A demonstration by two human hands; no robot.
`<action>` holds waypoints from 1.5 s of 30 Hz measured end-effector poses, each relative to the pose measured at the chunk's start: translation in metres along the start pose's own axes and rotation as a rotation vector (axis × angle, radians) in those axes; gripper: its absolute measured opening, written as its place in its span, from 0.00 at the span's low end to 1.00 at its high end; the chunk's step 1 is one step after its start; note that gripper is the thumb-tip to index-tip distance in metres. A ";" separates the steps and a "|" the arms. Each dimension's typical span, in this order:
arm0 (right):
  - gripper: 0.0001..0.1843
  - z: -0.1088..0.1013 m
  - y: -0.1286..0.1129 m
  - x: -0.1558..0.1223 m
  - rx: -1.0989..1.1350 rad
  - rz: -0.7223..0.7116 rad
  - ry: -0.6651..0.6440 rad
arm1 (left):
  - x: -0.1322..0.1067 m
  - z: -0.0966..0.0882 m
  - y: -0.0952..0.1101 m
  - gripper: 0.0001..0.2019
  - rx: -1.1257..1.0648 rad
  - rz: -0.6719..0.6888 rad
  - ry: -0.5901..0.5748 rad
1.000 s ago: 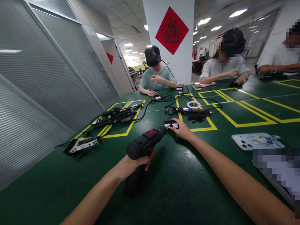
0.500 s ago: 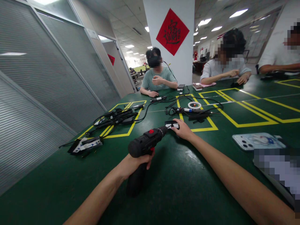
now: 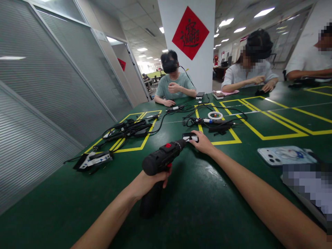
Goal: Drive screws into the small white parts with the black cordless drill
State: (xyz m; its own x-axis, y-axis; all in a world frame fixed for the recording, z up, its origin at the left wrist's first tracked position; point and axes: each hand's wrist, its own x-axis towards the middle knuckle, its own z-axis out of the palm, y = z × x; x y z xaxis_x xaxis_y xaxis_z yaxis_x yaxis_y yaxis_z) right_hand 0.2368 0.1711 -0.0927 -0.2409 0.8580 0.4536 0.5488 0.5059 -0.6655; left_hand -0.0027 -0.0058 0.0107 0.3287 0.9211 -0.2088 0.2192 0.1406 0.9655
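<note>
Your left grip is wrapped round the handle of the black drill, with a finger by its red trigger. The drill is tilted, its chuck pointing up and away from you towards the block. That small black-and-white block is ahead of you, near the middle of the green surface, and your right grip has its right end pinched between thumb and fingers. The nose of the drill meets the block's left end in your view; you cannot tell whether the bit touches it or whether the block rests on the surface.

Just beyond your right grip, a white ring, a blue-and-silver tool and dark cables lie together around a frame of yellow tape. To your left, a heap of black cables covers another taped patch, with an open packet just nearer you. A phone lies well to your right. Across the surface sit a person in a green shirt and, further right, one in a pale shirt
</note>
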 end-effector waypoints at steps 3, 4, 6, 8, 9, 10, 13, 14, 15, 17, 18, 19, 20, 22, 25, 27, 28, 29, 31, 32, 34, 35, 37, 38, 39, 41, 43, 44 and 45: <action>0.27 0.000 0.001 0.000 -0.009 0.002 0.001 | 0.000 0.000 0.002 0.10 -0.020 -0.004 -0.015; 0.27 0.000 0.001 0.000 -0.011 -0.001 0.002 | 0.000 0.000 0.002 0.10 -0.029 -0.012 -0.017; 0.27 0.000 0.002 0.000 -0.012 -0.010 0.002 | 0.000 0.000 0.003 0.10 -0.037 -0.024 -0.009; 0.28 0.000 0.002 0.000 -0.011 -0.016 -0.001 | 0.000 0.000 0.003 0.10 -0.033 -0.025 0.001; 0.28 0.000 0.002 0.000 -0.012 -0.018 -0.003 | 0.000 0.000 0.002 0.09 -0.030 -0.022 0.007; 0.28 0.000 0.003 0.000 -0.013 -0.019 -0.003 | 0.000 0.000 0.002 0.09 -0.027 -0.016 0.010; 0.28 0.001 0.003 0.000 -0.017 -0.021 0.001 | 0.000 0.000 0.001 0.09 -0.018 -0.018 0.009; 0.28 0.001 0.003 0.000 -0.017 -0.021 0.002 | 0.000 -0.001 0.000 0.09 -0.013 -0.021 0.008; 0.28 0.001 0.003 0.000 -0.017 -0.021 0.003 | 0.000 -0.001 0.000 0.09 -0.008 -0.024 0.007; 0.28 0.002 0.003 0.000 -0.018 -0.020 0.003 | 0.000 -0.001 0.000 0.08 -0.005 -0.023 0.008; 0.28 0.002 0.003 0.000 -0.018 -0.019 0.004 | 0.000 0.000 0.000 0.08 -0.007 -0.020 0.010; 0.28 0.002 0.003 0.000 -0.019 -0.018 0.004 | 0.001 0.000 0.000 0.08 -0.014 -0.019 0.013; 0.28 0.002 0.003 0.000 -0.020 -0.017 0.005 | 0.001 0.001 0.000 0.09 -0.024 -0.017 0.017; 0.28 0.002 0.003 0.000 -0.022 -0.017 0.004 | 0.001 0.001 0.001 0.11 -0.044 -0.018 0.019; 0.28 0.001 0.003 0.000 -0.023 -0.017 0.000 | 0.000 0.001 0.002 0.11 -0.041 -0.023 0.007; 0.28 0.001 0.003 0.000 -0.023 -0.017 -0.003 | 0.000 0.001 0.002 0.10 -0.024 -0.023 0.003; 0.28 0.001 0.003 0.000 -0.021 -0.017 -0.004 | -0.001 0.001 0.002 0.09 -0.019 -0.017 0.005; 0.28 0.001 0.003 0.000 -0.018 -0.016 -0.005 | -0.001 0.001 0.002 0.09 -0.018 -0.012 0.009; 0.28 0.000 0.002 -0.001 -0.010 -0.018 -0.008 | -0.001 0.001 0.003 0.10 -0.027 -0.012 0.021; 0.28 0.000 0.002 -0.001 -0.006 -0.021 -0.008 | -0.001 0.001 0.004 0.10 -0.029 -0.020 0.022; 0.28 -0.001 0.002 -0.001 0.004 -0.031 -0.009 | -0.001 0.002 0.005 0.10 -0.035 -0.035 0.026; 0.28 -0.001 0.002 -0.002 0.009 -0.034 -0.009 | -0.001 0.003 0.006 0.10 -0.038 -0.037 0.025; 0.28 -0.002 0.001 -0.002 0.017 -0.036 -0.014 | -0.001 0.003 0.007 0.10 -0.042 -0.035 0.024; 0.28 -0.002 0.001 -0.002 0.020 -0.034 -0.018 | -0.001 0.003 0.006 0.10 -0.046 -0.033 0.025; 0.29 -0.002 0.000 -0.002 0.023 -0.031 -0.022 | -0.001 0.003 0.006 0.10 -0.048 -0.034 0.025; 0.29 -0.002 0.000 -0.002 0.028 -0.030 -0.026 | -0.001 0.002 0.004 0.10 -0.052 -0.031 0.024; 0.28 -0.003 0.001 -0.001 0.037 -0.025 -0.021 | -0.001 0.001 0.001 0.11 -0.049 -0.023 0.016; 0.28 -0.002 0.001 0.000 0.044 -0.019 -0.017 | 0.000 0.000 0.000 0.11 -0.047 -0.017 0.012; 0.27 -0.002 0.002 0.000 0.051 -0.013 -0.011 | 0.000 -0.001 -0.002 0.11 -0.045 -0.011 0.008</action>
State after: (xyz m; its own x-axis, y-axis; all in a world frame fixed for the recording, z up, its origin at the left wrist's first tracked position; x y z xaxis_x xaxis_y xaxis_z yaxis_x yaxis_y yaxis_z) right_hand 0.2395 0.1722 -0.0923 -0.2569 0.8522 0.4558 0.5040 0.5206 -0.6892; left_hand -0.0039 -0.0059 0.0092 0.3191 0.9221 -0.2188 0.1816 0.1670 0.9691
